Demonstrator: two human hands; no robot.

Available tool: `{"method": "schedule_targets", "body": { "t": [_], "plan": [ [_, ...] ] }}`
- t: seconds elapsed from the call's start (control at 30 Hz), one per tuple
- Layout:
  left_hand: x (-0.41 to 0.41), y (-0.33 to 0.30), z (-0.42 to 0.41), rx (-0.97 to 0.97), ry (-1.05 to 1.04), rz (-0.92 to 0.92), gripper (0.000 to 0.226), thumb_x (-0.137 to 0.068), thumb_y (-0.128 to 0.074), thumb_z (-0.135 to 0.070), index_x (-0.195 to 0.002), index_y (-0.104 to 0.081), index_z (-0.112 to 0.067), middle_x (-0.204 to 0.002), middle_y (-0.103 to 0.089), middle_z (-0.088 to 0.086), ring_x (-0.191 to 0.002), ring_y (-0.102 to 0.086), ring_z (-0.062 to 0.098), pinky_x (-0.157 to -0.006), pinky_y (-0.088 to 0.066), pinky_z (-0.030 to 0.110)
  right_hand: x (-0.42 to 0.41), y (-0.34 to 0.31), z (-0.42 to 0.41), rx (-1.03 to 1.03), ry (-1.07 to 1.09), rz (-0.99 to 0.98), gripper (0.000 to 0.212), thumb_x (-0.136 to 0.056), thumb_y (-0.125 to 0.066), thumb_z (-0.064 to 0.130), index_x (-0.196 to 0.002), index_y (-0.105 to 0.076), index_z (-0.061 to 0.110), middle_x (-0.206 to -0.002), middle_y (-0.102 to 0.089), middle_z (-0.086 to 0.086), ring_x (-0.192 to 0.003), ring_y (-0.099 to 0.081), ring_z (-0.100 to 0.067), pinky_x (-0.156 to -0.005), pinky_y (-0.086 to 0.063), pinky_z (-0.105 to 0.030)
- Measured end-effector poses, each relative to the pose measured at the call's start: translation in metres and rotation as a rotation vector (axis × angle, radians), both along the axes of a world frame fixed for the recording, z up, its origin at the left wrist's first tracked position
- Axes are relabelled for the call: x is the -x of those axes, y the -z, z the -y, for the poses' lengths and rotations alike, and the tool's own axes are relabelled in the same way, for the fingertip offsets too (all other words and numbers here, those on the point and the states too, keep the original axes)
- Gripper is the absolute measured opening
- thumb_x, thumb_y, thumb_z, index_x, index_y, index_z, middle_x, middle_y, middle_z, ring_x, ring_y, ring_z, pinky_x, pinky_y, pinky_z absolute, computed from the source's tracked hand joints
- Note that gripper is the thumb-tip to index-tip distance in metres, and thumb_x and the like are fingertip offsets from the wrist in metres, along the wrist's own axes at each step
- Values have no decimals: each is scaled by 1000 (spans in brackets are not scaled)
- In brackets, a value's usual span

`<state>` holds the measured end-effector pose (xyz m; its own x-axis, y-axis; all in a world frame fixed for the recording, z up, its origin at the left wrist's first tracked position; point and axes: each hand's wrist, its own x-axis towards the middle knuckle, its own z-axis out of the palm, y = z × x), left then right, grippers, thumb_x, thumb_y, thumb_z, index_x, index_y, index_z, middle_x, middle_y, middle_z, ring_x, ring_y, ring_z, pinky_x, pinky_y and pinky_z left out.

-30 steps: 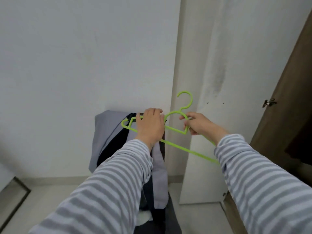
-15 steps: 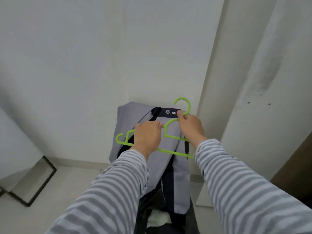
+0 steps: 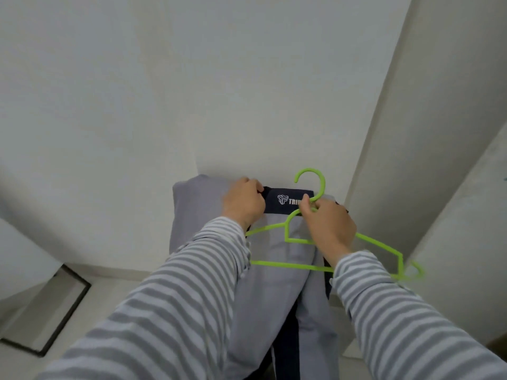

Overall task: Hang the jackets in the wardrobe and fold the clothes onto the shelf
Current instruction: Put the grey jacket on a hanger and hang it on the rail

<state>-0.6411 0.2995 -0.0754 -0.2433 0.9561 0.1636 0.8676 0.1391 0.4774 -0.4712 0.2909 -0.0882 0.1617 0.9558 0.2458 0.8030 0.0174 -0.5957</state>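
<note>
A grey jacket (image 3: 274, 292) with dark navy lining and a white logo at its collar hangs down in front of me. My left hand (image 3: 242, 201) grips the jacket's collar at the upper left. My right hand (image 3: 326, 226) is closed on the neck of a bright green plastic hanger (image 3: 290, 263), just under its hook. The hanger lies across the front of the jacket below the collar, its right end sticking out past the cloth. Both forearms wear grey-and-white striped sleeves.
A white wall (image 3: 192, 91) fills the background. A white panel (image 3: 444, 187) stands at the right. Pale floor (image 3: 24, 360) shows at lower left, with a dark-framed flat object (image 3: 65, 305) leaning near the wall.
My left hand has left the hanger and moved up to grip the jacket's collar. The hanger has shifted to the right. The view has swung further left, away from the wardrobe door.
</note>
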Motion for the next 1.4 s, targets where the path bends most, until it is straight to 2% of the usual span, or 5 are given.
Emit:
{"method": "schedule_targets", "body": {
  "t": [0.47, 0.7, 1.0, 1.17, 1.4],
  "plan": [
    [9, -2, -63, 250, -62, -362, 32, -97, -39, -12, -127, -45, -1, -132, -44, 18, -124, -46, 38, -100, -39, 42, 14, 17, -55, -43, 31, 13, 48, -91, -42, 51, -62, -55, 15, -66, -56, -2, -69, -50, -26, -58, -33, -29],
    [32, -33, -25, -63, -211, -396, 34, -91, -40, -3, -124, -38, -8, -126, -48, 12, -116, -47, 32, -87, -40, 41, 21, -7, -45, -54, 32, 16, 48, -91, -39, 53, -65, -53, 16, -71, -60, -5, -70, -53, -29, -60, -34, -29],
    [101, -72, 34, -150, -414, 583, 45, -97, -28, -18, -140, -19, -11, -134, -49, 21, -119, -50, 40, -104, -39, 49, 53, -53, 8, -131, -7, -12, 55, -90, -35, 57, -53, -42, 17, -57, -50, 2, -57, -49, -24, -53, -32, -28],
    [131, -87, 76, -55, -267, 254, 66, -74, -70, -34, -127, -38, -10, -124, -52, 10, -113, -53, 32, -96, -46, 45, 63, -78, 44, -157, 13, -29, 56, -92, -35, 55, -54, -45, 15, -57, -51, 1, -55, -48, -21, -48, -29, -26],
    [150, -109, 129, -304, -345, -14, 22, -92, -39, -21, -78, -55, -16, -91, -66, 10, -78, -57, 29, -66, -40, 32, 67, -118, 82, -47, -32, -39, 55, -96, -33, 57, -62, -49, 17, -73, -55, -2, -75, -53, -26, -62, -36, -31]
  ]
}}
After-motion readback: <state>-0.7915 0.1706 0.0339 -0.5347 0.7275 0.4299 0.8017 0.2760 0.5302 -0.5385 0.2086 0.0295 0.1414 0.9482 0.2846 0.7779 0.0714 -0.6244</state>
